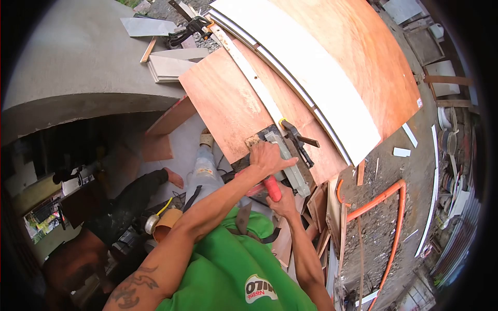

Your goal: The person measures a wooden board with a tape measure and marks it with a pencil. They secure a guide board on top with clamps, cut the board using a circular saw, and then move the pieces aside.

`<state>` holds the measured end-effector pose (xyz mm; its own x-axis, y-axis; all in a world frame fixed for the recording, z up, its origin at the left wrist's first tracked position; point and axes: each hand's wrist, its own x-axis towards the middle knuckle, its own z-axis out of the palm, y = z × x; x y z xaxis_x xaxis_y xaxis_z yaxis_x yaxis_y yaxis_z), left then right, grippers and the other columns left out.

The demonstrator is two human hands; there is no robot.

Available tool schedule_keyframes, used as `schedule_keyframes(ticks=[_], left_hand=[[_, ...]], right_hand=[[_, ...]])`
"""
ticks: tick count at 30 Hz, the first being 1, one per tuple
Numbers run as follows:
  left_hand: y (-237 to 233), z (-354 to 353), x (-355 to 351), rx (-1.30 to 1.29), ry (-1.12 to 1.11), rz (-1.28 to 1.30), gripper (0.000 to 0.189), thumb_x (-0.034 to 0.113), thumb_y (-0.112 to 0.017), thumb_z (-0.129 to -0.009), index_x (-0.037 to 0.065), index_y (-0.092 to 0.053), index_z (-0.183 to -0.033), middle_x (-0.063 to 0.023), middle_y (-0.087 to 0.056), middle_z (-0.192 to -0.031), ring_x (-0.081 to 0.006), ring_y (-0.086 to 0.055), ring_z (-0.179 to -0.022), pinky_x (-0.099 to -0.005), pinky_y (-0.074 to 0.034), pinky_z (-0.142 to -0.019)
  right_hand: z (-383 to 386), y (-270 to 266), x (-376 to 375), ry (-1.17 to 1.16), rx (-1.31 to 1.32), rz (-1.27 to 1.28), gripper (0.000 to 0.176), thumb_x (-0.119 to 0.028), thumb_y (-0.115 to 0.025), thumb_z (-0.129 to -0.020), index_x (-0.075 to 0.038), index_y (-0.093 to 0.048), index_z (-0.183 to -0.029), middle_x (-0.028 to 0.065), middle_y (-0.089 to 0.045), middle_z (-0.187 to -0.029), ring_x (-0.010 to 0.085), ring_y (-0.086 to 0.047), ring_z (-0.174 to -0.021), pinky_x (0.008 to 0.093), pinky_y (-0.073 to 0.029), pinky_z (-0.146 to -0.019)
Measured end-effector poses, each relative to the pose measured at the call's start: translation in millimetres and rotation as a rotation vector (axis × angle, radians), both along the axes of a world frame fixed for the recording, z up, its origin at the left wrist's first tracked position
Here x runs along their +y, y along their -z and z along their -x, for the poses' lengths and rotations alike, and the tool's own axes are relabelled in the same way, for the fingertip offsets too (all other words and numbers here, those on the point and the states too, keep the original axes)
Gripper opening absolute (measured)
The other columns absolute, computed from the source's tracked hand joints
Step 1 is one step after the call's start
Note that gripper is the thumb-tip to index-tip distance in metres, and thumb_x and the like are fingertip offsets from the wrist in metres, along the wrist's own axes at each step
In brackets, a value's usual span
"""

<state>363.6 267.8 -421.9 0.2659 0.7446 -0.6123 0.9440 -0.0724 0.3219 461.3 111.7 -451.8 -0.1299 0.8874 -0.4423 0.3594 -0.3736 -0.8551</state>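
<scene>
A power saw with a red handle (272, 188) and a grey metal base plate (288, 165), seemingly a circular saw, sits at the near edge of a reddish plywood sheet (228, 98). My right hand (282, 201) is closed around its red handle. My left hand (265, 157) rests on the saw's front part, fingers curled over it and thumb stretched to the right. The blade is hidden. A long pale strip (251, 78) lies along the plywood, with a bar clamp (298, 141) at its near end and another clamp (194, 27) at its far end.
Beyond the strip lie a white panel (311, 72) and a larger plywood sheet (378, 62). An orange pipe (397, 217) and white offcuts (401, 152) are on the ground at right. Another person's dark-clothed leg (140, 194) is at left. Stacked boards (171, 67) stand behind.
</scene>
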Motion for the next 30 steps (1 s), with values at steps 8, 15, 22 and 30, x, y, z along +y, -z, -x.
schedule_keyframes(ticks=[8, 15, 22, 30], left_hand=[[3, 4, 4, 0.009, 0.005, -0.004, 0.085, 0.078, -0.059, -0.067, -0.005, -0.072, -0.081, -0.0242, -0.068, -0.083, -0.035, -0.068, -0.08, -0.044, -0.054, -0.07], [6, 6, 4, -0.004, -0.008, -0.007, 0.085, 0.078, -0.059, -0.068, -0.004, -0.072, -0.081, -0.0246, -0.068, -0.083, -0.0346, -0.068, -0.083, -0.0439, -0.054, -0.072], [6, 10, 7, -0.02, -0.005, -0.023, 0.086, 0.079, -0.059, -0.067, -0.005, -0.072, -0.081, -0.0246, -0.068, -0.082, -0.035, -0.068, -0.082, -0.0445, -0.054, -0.071], [-4, 12, 17, 0.003, -0.018, 0.086, 0.08, 0.073, -0.059, -0.072, -0.004, -0.073, -0.088, -0.0235, -0.068, -0.092, -0.0358, -0.064, -0.095, -0.0445, -0.05, -0.082]], right_hand=[[4, 9, 0, 0.021, -0.015, -0.071, 0.044, -0.013, -0.065, -0.068, -0.004, -0.061, -0.111, 0.0198, -0.061, -0.08, 0.038, -0.058, -0.069, 0.039, -0.05, -0.07], [6, 13, 1, 0.002, -0.032, -0.088, 0.044, -0.013, -0.064, -0.069, -0.004, -0.06, -0.112, 0.0199, -0.061, -0.08, 0.0383, -0.059, -0.069, 0.0394, -0.05, -0.07], [9, 9, 6, -0.014, -0.019, -0.087, 0.045, -0.013, -0.064, -0.069, -0.004, -0.06, -0.113, 0.0202, -0.062, -0.081, 0.0389, -0.059, -0.071, 0.0404, -0.05, -0.07], [11, 12, 10, -0.027, -0.005, -0.124, 0.048, -0.013, -0.066, -0.069, -0.004, -0.059, -0.115, 0.02, -0.062, -0.085, 0.0396, -0.06, -0.074, 0.0406, -0.05, -0.071]])
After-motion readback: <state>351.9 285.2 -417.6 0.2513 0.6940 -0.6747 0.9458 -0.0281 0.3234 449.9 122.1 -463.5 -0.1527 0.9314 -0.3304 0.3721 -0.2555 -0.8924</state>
